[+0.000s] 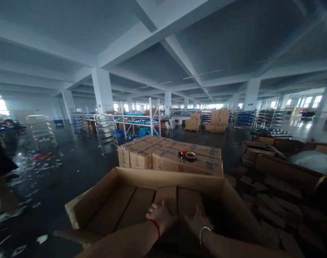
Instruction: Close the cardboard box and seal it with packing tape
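Both my hands are down inside the big open carton [104, 200] in front of me, pressing on the small brown boxes [167, 197] packed in rows along its bottom. My left hand [162, 215], with a red string at the wrist, lies flat with the fingers spread on top of one small box — grasping nothing, just resting on it. My right hand [197, 219], a silver bangle at the wrist, lies just beside it on the neighbouring box, fingers loose and likewise closed on nothing. The two hands are near each other but not touching. The carton's flaps stand open, the near-left one folded outward. Just behind it stands a block of sealed cartons [168, 156] taped shut, and on top of them sits a tape dispenser [188, 155] with a green roll. To my right lies a heap of flattened and open cardboard [276, 168] on the dark floor. Farther off — metal racks [105, 130], shelving [138, 120] with blue bins, and stacked cartons on pallets [206, 122] between white pillars.
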Action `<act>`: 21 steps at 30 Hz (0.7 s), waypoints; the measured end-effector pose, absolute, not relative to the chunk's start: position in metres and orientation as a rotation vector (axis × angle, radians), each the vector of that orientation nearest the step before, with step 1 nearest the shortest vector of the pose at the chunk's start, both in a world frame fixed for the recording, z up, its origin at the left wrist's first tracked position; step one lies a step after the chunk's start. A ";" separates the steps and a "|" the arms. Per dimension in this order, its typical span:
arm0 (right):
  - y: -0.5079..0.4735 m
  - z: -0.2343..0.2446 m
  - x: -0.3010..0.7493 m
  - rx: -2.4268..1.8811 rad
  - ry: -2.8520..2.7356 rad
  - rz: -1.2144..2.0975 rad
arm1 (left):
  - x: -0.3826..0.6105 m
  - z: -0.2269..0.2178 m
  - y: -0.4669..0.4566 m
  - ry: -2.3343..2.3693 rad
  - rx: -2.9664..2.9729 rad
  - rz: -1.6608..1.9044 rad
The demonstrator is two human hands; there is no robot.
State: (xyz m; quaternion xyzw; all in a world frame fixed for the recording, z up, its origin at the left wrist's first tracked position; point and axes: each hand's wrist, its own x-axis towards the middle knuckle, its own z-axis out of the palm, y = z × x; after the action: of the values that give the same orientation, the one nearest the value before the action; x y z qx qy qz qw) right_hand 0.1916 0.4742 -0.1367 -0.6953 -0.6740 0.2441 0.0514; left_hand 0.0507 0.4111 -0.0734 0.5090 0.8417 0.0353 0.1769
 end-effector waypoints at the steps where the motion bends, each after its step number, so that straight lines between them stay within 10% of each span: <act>1: 0.474 -0.138 0.189 -2.116 -2.109 0.801 | 0.046 -0.072 0.409 2.299 1.617 0.120; 21: 0.472 -0.136 0.208 -1.082 -2.994 0.484 | -0.028 -0.094 0.488 0.900 3.102 -0.204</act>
State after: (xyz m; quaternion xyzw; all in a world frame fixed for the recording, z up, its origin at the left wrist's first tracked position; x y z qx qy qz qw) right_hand 0.2081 0.4724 -0.1358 -0.3358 -0.9290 0.1503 -0.0395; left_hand -0.0279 0.4880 -0.0935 0.9574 0.2779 -0.0629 -0.0472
